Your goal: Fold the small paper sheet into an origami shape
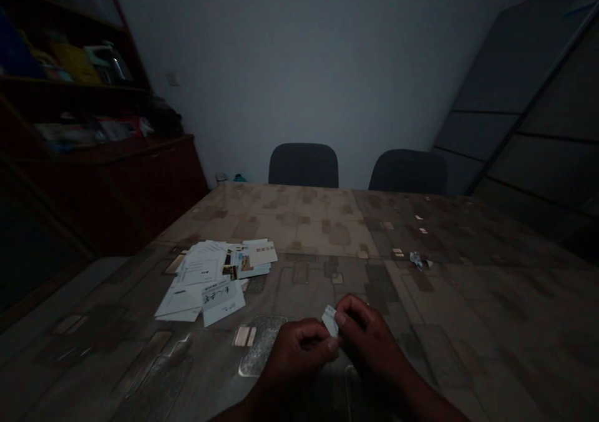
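A small white piece of paper (330,319) with faint print is pinched between my two hands, just above the table near its front. My left hand (302,350) is closed, thumb and forefinger gripping the paper's lower edge. Closed as well, my right hand (365,334) grips the paper's right side. Off to the left lies a spread pile of white cards or envelopes (199,272), some with pictures. One card with dark handwriting (222,300) lies at the front of that pile. Crumpled paper scraps (421,260) sit farther to the right.
A patterned cloth (299,222) covers the table. Two dark chairs (303,165) stand behind its far edge, against a plain wall. Tiny paper bits (418,217) lie at the far right. On the left stands a dark shelf cabinet (150,178) with various goods; a glass jar (221,177) is beyond the table edge.
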Demonstrator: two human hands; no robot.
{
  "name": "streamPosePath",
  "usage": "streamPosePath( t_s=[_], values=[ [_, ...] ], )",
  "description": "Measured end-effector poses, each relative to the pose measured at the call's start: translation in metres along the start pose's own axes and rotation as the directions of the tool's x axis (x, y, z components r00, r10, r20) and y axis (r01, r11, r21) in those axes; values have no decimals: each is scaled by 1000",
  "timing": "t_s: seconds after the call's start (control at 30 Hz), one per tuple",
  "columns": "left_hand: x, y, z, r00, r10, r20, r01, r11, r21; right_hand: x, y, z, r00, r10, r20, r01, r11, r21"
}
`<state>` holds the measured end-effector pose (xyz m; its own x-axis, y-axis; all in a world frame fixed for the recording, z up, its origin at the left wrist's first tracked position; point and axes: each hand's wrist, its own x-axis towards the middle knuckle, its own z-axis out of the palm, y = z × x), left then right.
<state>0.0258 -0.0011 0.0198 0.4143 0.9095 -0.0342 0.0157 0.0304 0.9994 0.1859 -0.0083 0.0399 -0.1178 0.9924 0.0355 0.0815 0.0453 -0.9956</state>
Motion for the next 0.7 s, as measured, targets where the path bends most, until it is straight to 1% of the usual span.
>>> streamPosePath(
  t_s=[0.07, 0.13, 0.2, 0.23, 0.3, 0.37, 0.43, 0.5, 0.6, 0.7],
  values=[
    [1, 8, -5, 999, -26, 45, 24, 998, 58, 1, 0, -5, 1000, -3, 2, 3, 999, -35],
    [4, 17, -11, 1000, 20, 6, -21, 982, 190, 3, 2, -12, 999, 9, 36, -6, 998, -70],
    [7, 24, -16, 995, 87, -58, -69, 964, 255, 5, 4, -19, 996, 28, 87, -20, 996, -84],
    [9, 25, -18, 992, 109, -69, -90, 967, 240, 6, 5, -22, 993, 37, 116, -27, 996, -89],
    [11, 25, -19, 990, 122, -74, -109, 981, 159, 6, 5, -24, 985, 45, 167, -25, 992, -121],
    [13, 22, -17, 993, 98, -71, -91, 991, 97, 5, 3, -23, 979, 39, 202, -1, 983, -185],
    [14, 18, -15, 995, 54, -88, -47, 996, 73, 4, 1, -20, 977, 41, 211, 10, 973, -231],
    [14, 15, -13, 994, 17, -112, -15, 1000, 18, 3, 2, -16, 980, 52, 192, -12, 978, -207],
    [14, 14, -12, 987, -5, -158, -11, 995, -101, 3, 6, -11, 985, 76, 152, -63, 994, -88],
    [14, 13, -12, 985, -15, -171, -9, 990, -137, 3, 8, -9, 990, 82, 112, -76, 996, -52]
  ],
)
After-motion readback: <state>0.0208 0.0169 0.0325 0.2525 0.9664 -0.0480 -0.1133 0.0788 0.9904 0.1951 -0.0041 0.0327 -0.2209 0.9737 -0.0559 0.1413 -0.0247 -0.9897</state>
